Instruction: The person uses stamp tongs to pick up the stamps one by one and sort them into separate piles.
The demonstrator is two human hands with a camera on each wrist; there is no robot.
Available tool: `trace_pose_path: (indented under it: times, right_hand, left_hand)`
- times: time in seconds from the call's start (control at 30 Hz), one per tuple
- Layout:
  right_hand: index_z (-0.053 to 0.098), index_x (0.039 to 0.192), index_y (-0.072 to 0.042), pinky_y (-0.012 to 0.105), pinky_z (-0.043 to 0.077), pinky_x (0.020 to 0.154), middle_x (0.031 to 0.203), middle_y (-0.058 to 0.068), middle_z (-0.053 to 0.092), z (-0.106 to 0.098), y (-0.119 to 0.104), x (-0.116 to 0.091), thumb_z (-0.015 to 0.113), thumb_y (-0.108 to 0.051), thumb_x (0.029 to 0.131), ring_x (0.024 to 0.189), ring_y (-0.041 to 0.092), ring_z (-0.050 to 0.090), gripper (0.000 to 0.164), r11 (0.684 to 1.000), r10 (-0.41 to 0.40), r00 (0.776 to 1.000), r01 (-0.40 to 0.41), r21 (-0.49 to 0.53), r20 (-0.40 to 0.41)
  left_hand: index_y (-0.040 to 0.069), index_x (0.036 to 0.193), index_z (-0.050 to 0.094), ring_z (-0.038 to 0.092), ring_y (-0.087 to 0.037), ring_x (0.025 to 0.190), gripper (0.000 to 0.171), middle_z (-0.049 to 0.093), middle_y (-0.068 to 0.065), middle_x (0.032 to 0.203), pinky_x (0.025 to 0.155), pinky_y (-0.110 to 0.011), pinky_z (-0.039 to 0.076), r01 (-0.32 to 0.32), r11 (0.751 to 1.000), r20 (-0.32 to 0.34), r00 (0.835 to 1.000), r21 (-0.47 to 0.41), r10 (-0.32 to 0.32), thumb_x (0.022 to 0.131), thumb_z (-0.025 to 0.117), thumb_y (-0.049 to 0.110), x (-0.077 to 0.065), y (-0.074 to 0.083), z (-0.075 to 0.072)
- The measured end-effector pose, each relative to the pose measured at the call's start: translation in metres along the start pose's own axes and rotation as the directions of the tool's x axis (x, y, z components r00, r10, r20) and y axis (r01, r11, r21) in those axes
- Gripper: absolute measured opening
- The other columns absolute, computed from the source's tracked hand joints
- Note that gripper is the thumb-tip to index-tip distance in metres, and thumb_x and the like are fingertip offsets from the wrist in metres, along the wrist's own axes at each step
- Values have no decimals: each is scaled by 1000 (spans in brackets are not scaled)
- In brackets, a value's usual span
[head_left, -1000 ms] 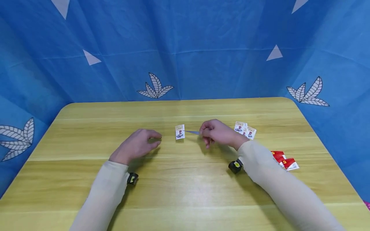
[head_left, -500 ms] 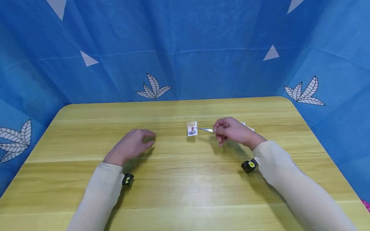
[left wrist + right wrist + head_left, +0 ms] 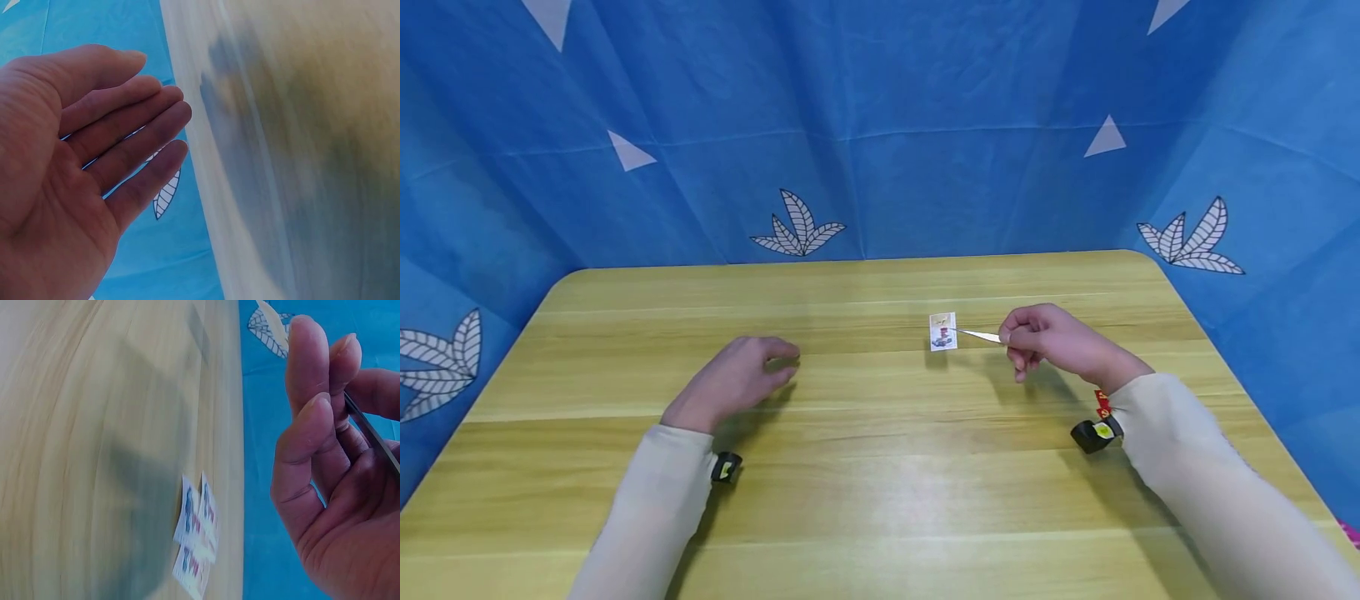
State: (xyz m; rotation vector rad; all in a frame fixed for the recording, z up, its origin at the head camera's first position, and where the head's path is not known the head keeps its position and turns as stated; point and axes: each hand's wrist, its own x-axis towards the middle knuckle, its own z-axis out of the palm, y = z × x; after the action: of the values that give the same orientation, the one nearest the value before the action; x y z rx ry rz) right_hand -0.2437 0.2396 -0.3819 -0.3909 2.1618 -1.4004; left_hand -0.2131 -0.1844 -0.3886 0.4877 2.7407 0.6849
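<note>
My right hand (image 3: 1063,343) pinches metal tweezers (image 3: 979,336) between thumb and fingers. Held at their tip is a small postage stamp (image 3: 943,332) with a white border and a red and blue picture, raised above the table with its shadow just below. In the right wrist view, the tweezers' dark shaft (image 3: 373,432) runs along the palm. My left hand (image 3: 737,382) hovers over the left of the table, fingers loosely bent, and nothing lies in its palm (image 3: 56,219).
Several similar stamps (image 3: 195,531) lie overlapping on the table, hidden behind the right hand in the head view. Red stamps (image 3: 1102,403) peek out beside the right sleeve. The wooden table (image 3: 865,500) ends at a blue cloth backdrop (image 3: 925,192).
My right hand has moved right, carrying the tweezers and stamp along, and now covers the pile of pale stamps. The left hand has shifted slightly left.
</note>
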Motion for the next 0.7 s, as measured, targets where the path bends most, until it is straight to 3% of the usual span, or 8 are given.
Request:
trace_pose_path:
  times: [0.2, 0.7]
  right_hand:
    - [46, 104, 12, 39, 51, 67, 74, 16, 55, -10, 5, -12, 44, -10, 103, 67, 33, 64, 23, 1000, 6, 1000, -6, 0, -13]
    - [47, 106, 13, 36, 55, 68, 75, 16, 56, -39, 23, -41, 44, -7, 102, 67, 30, 66, 21, 999, 33, 990, -36, -21, -134]
  left_hand:
    - [1, 131, 62, 51, -35, 124, 35, 59, -15, 131, 101, -51, 40, -8, 1000, 0, 1000, 9, 8, 98, 61, 15, 1, 0, 1]
    - [1, 129, 63, 53, -34, 123, 34, 61, -15, 129, 100, -51, 41, 8, 1000, 8, 1000, 6, -8, 98, 61, 15, 0, 1, 0]
